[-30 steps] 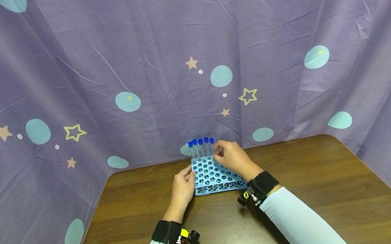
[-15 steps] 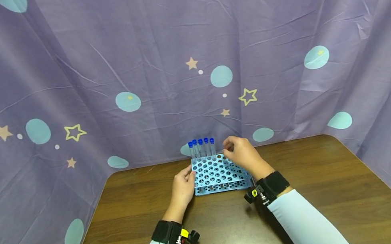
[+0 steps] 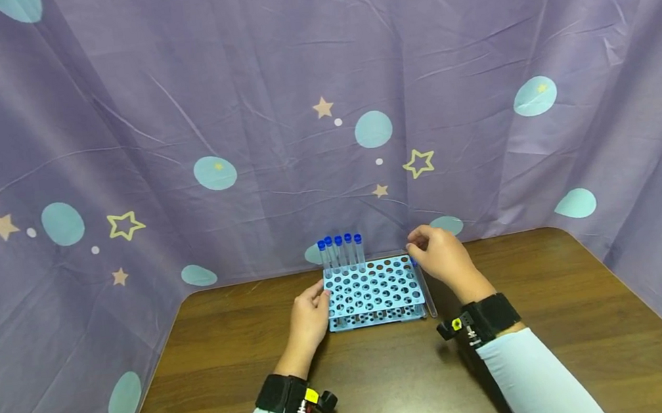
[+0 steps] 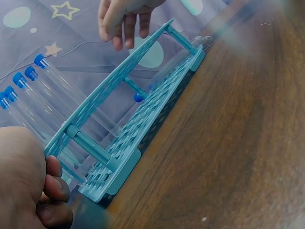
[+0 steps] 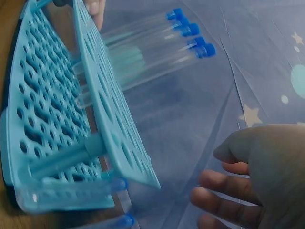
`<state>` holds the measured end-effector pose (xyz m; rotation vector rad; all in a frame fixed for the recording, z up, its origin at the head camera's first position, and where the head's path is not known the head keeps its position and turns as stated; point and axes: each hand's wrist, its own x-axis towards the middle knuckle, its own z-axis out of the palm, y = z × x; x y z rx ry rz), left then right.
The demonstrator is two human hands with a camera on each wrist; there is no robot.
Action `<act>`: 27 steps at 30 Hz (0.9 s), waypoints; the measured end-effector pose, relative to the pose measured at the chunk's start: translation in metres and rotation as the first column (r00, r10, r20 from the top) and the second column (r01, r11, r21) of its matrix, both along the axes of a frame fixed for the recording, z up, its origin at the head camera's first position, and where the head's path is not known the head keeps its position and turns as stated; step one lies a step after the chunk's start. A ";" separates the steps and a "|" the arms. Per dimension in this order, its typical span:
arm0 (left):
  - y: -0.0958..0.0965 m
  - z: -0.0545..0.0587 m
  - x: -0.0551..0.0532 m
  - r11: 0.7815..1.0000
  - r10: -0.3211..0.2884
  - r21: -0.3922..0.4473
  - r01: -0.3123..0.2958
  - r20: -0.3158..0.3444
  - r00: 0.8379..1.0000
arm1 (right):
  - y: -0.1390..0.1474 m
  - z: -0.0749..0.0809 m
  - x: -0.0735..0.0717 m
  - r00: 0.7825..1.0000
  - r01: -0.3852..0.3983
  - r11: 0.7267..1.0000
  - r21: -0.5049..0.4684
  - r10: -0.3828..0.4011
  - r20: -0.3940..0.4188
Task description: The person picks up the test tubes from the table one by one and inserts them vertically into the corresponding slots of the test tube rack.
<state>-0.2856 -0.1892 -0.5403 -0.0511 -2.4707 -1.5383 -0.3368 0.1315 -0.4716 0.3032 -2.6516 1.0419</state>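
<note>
A light blue test tube rack [image 3: 376, 310] stands on the table. Several clear test tubes [image 3: 340, 254] with blue caps stand upright in its back row, at the left end. My left hand [image 3: 310, 318] holds the rack's left end, its fingers bent at the edge in the left wrist view. My right hand [image 3: 444, 258] is in the air beyond the rack's back right corner, fingers loosely bent with nothing between them in the right wrist view [image 5: 257, 176]. Below it, a capped tube [image 3: 427, 294] lies along the rack's right side; a second lying tube [image 5: 112, 222] shows partly in the right wrist view.
The brown wooden table [image 3: 213, 356] extends to both sides and in front of the rack. A purple curtain [image 3: 270, 104] with stars and dots hangs close behind the table's back edge. Both wrists wear black straps [image 3: 491, 316] with small cameras.
My right hand has moved right, from beside the standing tubes to past the rack's right end, uncovering the rack's right holes and a lying tube. My left hand stays put.
</note>
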 end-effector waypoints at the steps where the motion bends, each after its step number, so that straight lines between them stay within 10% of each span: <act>1: 0.000 0.000 0.000 1.000 0.000 0.000 0.000 0.000 1.000 | 0.003 0.000 0.000 1.000 0.007 1.000 -0.001 -0.007 0.008; 27: 0.000 0.000 0.000 1.000 0.012 -0.022 -0.012 -0.002 1.000 | 0.028 -0.023 -0.007 0.943 -0.092 0.992 0.085 0.060 0.328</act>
